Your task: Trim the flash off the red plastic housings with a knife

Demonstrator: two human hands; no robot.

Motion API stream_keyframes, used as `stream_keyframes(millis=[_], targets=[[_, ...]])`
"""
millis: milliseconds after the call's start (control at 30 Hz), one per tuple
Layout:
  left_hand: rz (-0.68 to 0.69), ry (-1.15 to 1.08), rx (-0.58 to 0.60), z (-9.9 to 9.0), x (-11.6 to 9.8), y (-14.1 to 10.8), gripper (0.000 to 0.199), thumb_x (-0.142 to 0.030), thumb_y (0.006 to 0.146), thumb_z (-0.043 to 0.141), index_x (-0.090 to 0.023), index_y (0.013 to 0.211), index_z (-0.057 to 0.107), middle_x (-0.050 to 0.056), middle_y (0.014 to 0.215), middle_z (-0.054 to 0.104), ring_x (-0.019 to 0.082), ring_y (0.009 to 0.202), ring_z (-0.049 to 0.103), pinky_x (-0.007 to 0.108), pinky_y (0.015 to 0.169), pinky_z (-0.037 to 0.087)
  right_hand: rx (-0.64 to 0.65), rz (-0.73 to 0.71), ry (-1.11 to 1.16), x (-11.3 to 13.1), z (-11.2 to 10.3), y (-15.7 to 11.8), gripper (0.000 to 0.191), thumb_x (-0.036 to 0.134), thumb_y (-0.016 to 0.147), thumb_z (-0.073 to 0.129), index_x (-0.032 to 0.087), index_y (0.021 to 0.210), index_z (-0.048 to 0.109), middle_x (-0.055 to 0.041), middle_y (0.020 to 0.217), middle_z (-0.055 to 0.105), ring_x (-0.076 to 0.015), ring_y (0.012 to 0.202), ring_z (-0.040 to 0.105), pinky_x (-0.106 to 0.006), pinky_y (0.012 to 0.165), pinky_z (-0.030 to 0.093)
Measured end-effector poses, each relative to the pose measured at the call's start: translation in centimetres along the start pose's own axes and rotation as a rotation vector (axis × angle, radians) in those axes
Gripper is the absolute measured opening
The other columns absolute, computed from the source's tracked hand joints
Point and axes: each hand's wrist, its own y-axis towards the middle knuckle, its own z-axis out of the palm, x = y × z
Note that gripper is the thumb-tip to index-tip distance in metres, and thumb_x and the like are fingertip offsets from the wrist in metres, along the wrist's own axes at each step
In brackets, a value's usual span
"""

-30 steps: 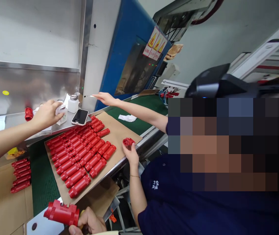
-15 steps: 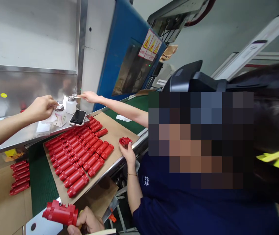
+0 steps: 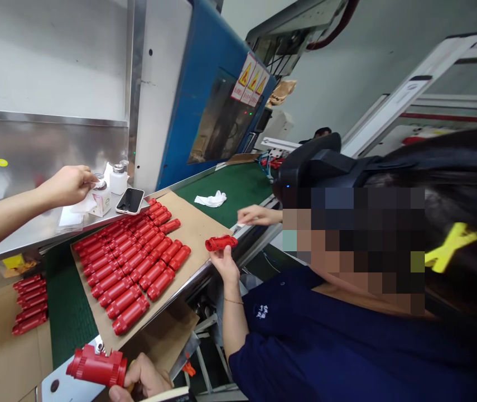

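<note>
My left hand (image 3: 68, 185) reaches in from the left, its fingers pinched on a white wipe (image 3: 85, 203) over the metal top of a dispenser bottle (image 3: 101, 202). At the bottom, my right hand (image 3: 148, 377) grips one end of a red plastic cylinder (image 3: 96, 365) with ribbed rings and a notched side. Something yellow shows between those fingers. Several similar red cylinders (image 3: 131, 315) lie in rows on a cardboard sheet (image 3: 198, 223). Across the bench, a co-worker's hand (image 3: 225, 265) holds another red part (image 3: 221, 242); their other hand (image 3: 259, 215) pinches something small and white.
A second dispenser bottle (image 3: 118, 180) and a phone (image 3: 130, 200) stand on the metal shelf (image 3: 33, 223). A white cloth (image 3: 211, 199) lies on the green belt (image 3: 238, 181). More red cylinders (image 3: 31, 304) sit lower left. The co-worker (image 3: 297, 335) occupies the right side.
The co-worker's far hand has drawn back from the bottles toward their red part, which is now turned more lengthwise. My hands stay nearly in place; the view has shifted slightly.
</note>
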Motion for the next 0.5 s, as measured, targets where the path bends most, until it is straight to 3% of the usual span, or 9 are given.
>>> stream_keyframes(millis=[233,400,500], targets=[[0.038,0.012,-0.088,0.6,0.4,0.1,0.047,-0.023,0.097,0.044,-0.005,0.114,0.084,0.012,0.094,0.078,0.020,0.080,0.069,0.033,0.077,0.053,-0.055,0.123,0.165,6.0,5.2,-5.8,0.037,0.049,0.102,0.073,0.016,0.118,0.073,-0.0072,0.117,0.075,-0.0202,0.093,0.073,-0.036,0.081,0.061],[0.093,-0.005,-0.199,1.5,1.0,0.2,0.070,-0.053,0.096,0.034,-0.006,0.109,0.085,0.008,0.088,0.074,0.015,0.075,0.067,0.034,0.070,0.046,-0.078,0.214,0.234,10.0,7.7,-10.3,0.033,0.041,0.107,0.069,0.018,0.131,0.068,-0.0091,0.128,0.071,-0.0233,0.106,0.073,-0.043,0.091,0.065],[0.114,-0.047,-0.249,2.0,1.7,0.3,0.077,-0.059,0.091,0.029,-0.008,0.104,0.085,0.007,0.083,0.073,0.016,0.074,0.069,0.036,0.065,0.041,-0.099,0.310,0.240,12.5,8.8,-14.9,0.030,0.043,0.105,0.072,0.018,0.121,0.070,-0.0067,0.117,0.074,-0.0199,0.095,0.074,-0.036,0.082,0.065]])
